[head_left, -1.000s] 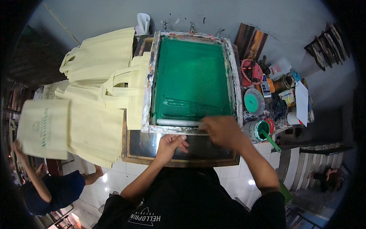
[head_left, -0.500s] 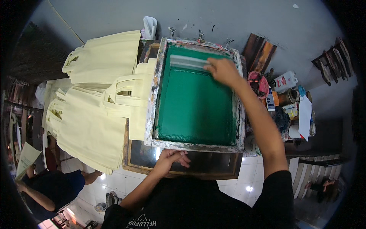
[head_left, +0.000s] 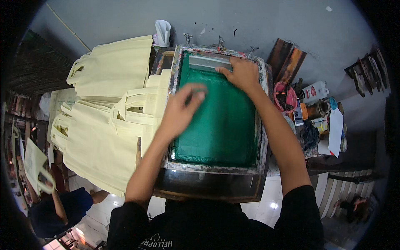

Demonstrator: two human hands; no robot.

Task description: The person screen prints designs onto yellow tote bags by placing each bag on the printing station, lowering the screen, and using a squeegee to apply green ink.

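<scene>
1. Surface: dark work table (head_left: 208,183), worn brown edge, against a grey wall (head_left: 271,18); marks and chips in the paint. White tiled floor (head_left: 273,196) below, shining in spots.
2. On the table, a paint-crusted screen frame (head_left: 216,168); green ink (head_left: 216,133) spread over most of its mesh.
3. Squeegee (head_left: 204,62) inside the frame at the far end, lying crosswise near the top edge.
4. Right hand (head_left: 245,75) grips the squeegee at its right end, thumb on the near side.
5. Left hand (head_left: 182,110) over the frame's left part, blurred; fingers half-curled, nothing seen in them. Cannot tell whether it touches the mesh.
6. Writing: white lettering and an outline on the wearer's black shirt (head_left: 208,225), inverted from here. White bottle (head_left: 315,91) at right carries a label, too small to read.
7. Counts: three metal clamps (head_left: 221,41) along the far edge; two main piles of cream bags, back pile (head_left: 114,62) and front pile (head_left: 100,137), bags too overlapped to number. One pink bowl (head_left: 290,102), one phone (head_left: 298,114), one white sheet (head_left: 336,131) at right.
8. Two other people: one lower left (head_left: 62,212) with a cream bag (head_left: 35,162), one far right (head_left: 360,208).
</scene>
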